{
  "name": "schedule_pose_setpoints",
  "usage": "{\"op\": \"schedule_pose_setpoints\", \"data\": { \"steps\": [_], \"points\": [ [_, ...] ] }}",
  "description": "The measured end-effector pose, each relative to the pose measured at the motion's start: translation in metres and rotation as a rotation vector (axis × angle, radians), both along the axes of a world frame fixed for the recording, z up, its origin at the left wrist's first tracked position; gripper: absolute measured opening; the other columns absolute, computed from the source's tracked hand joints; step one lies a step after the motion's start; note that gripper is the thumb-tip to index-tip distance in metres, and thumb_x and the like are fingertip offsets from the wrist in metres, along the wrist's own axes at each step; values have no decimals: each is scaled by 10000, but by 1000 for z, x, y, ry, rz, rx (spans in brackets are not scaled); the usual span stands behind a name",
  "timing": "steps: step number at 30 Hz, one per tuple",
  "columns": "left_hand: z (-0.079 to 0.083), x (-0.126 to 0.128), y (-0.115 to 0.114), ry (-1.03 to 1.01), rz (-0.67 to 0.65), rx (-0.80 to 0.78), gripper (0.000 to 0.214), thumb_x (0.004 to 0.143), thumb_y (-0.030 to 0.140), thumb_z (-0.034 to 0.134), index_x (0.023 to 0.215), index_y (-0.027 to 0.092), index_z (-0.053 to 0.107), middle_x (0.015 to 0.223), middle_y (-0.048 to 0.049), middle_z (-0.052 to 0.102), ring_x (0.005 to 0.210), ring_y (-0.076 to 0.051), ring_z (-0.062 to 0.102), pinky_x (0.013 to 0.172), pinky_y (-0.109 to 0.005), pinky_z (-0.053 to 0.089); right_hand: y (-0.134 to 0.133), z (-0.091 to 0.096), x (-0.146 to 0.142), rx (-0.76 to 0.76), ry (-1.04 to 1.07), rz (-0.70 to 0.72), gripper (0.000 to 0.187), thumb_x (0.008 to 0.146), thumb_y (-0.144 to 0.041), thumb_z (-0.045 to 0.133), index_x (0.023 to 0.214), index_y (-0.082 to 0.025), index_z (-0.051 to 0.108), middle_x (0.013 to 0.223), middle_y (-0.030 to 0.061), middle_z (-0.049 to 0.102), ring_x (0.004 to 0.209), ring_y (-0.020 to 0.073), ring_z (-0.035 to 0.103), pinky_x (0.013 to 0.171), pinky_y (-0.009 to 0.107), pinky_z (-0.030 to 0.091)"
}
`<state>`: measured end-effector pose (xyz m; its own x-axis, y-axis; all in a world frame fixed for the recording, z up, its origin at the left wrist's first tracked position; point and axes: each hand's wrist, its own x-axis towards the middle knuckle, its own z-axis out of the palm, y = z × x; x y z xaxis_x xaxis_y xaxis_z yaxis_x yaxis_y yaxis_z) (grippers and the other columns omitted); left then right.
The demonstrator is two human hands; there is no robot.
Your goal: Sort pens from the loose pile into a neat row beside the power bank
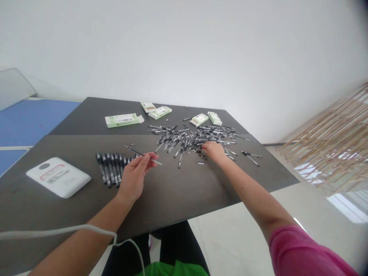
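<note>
My left hand (136,172) pinches a thin pen refill (140,154) between thumb and fingers, just right of a neat row of several assembled black pens (110,166). My right hand (213,150) reaches out palm down into a loose heap of pen parts (189,137) on the dark table (172,191); its fingers curl among the pieces and what they hold, if anything, is hidden.
A white device (59,176) lies at the left of the table. Several pale green pen boxes (123,119) lie along the far side. A white cable (71,230) crosses my left forearm. A blue surface (28,119) adjoins on the left; a wooden lattice (330,145) stands at the right.
</note>
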<state>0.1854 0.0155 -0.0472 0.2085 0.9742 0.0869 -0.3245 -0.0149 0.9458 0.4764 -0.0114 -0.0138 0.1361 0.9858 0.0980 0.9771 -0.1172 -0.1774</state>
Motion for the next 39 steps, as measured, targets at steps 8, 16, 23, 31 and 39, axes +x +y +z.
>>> {"op": "schedule_pose_setpoints", "data": {
  "steps": [8, 16, 23, 31, 39],
  "points": [
    [-2, 1, 3, -142, -47, -143, 253, 757, 363, 659, 900, 157, 692, 904, -49, 706, 692, -81, 609, 725, -224, 483, 2, -14, 6, 6, -185, -12, 300, 893, -284, 543, 1154, -135, 546, 1176, 101, 555, 986, 194, 584, 853, 385, 482],
    [-1, 2, 3, -192, -97, -165, 202, 792, 335, 627, 885, 163, 681, 939, -34, 693, 666, -58, 590, 709, -207, 487, -12, 7, -13, 71, -164, 71, 300, 880, -318, 552, 1118, -136, 570, 1126, 108, 581, 960, 199, 586, 813, 364, 493],
    [1, 3, 1, -290, -137, -211, 178, 773, 307, 648, 862, 157, 685, 855, -17, 674, 673, -56, 589, 706, -191, 495, -57, -11, -86, 145, 80, 330, 120, 795, -171, 496, 729, -200, 592, 708, 9, 627, 662, 132, 554, 615, 242, 321],
    [1, 4, -2, -261, -177, -204, 207, 767, 319, 655, 875, 146, 688, 823, -18, 657, 686, -65, 595, 704, -191, 491, -60, -27, -106, 156, 150, 323, 122, 802, -181, 488, 729, -202, 582, 722, 15, 625, 666, 137, 548, 617, 242, 306],
    [2, 5, -5, -176, -164, -171, 218, 749, 341, 668, 854, 154, 703, 842, -37, 676, 688, -90, 596, 715, -235, 500, -58, -25, -111, 154, 133, 310, 133, 804, -182, 483, 741, -208, 597, 747, 23, 642, 683, 154, 562, 608, 255, 305]
  ]
}}
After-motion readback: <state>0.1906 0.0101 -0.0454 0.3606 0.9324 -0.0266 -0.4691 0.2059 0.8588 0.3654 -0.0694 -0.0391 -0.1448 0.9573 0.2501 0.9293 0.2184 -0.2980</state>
